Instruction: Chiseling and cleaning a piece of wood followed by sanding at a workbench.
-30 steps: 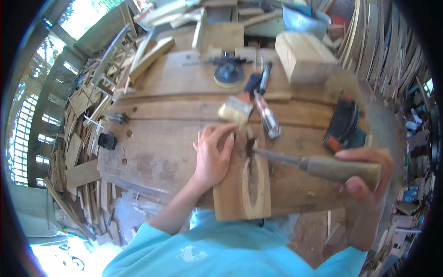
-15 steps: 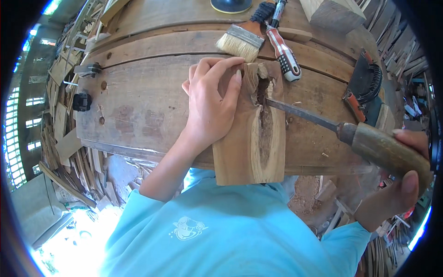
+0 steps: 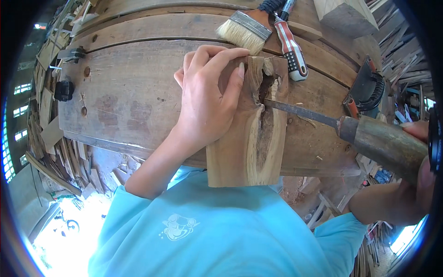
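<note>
A wooden board lies across the bench edge, with a ragged dark hollow and pale split sapwood along it. My left hand holds its upper left part with bent fingers. My right hand, partly hidden at the right rim, is closed round the worn handle of a chisel, whose flat blade rests its tip in the hollow. Just beyond the board lie a wide paintbrush with pale bristles and a tool with a striped, star-patterned handle.
The wooden bench bears a clamp and small black fitting at left, a dark tool with orange parts at right and a wood block behind. Piled offcuts crowd the left.
The view has tipped down since the first frame, so bench items shifted up. The chisel handle and right hand sit farther right, near the rim; the blade tip stays in the hollow.
</note>
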`<state>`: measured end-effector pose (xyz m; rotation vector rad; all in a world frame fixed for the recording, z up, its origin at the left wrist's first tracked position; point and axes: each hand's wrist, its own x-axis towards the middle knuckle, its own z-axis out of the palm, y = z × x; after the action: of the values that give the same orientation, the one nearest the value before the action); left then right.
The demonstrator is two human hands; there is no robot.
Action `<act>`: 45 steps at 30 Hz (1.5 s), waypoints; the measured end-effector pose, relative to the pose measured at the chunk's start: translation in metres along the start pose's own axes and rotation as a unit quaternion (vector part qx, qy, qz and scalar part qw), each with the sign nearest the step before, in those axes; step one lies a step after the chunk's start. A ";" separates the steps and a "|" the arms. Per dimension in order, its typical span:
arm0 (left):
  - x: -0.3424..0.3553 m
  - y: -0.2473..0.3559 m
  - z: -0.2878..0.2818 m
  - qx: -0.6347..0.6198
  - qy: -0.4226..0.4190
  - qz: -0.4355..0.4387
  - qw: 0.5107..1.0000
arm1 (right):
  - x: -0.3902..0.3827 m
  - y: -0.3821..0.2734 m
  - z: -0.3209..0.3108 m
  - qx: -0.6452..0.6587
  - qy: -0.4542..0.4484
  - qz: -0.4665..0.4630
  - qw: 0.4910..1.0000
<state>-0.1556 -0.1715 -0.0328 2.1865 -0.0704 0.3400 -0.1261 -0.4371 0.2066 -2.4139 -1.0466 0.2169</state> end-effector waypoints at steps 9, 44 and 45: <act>0.000 -0.002 0.001 -0.015 -0.008 -0.004 1.000 | -0.037 0.027 0.067 0.290 0.099 -0.039 0.951; 0.006 -0.003 0.002 -0.025 -0.004 0.013 1.000 | -0.098 -0.013 0.194 0.192 0.212 -0.122 0.951; 0.006 -0.004 0.002 -0.025 -0.003 0.014 1.000 | -0.098 -0.013 0.197 0.177 0.211 -0.138 0.951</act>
<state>-0.1489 -0.1705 -0.0360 2.1390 -0.1123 0.3443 -0.2683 -0.4254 0.0380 -1.8575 -1.0245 -0.1895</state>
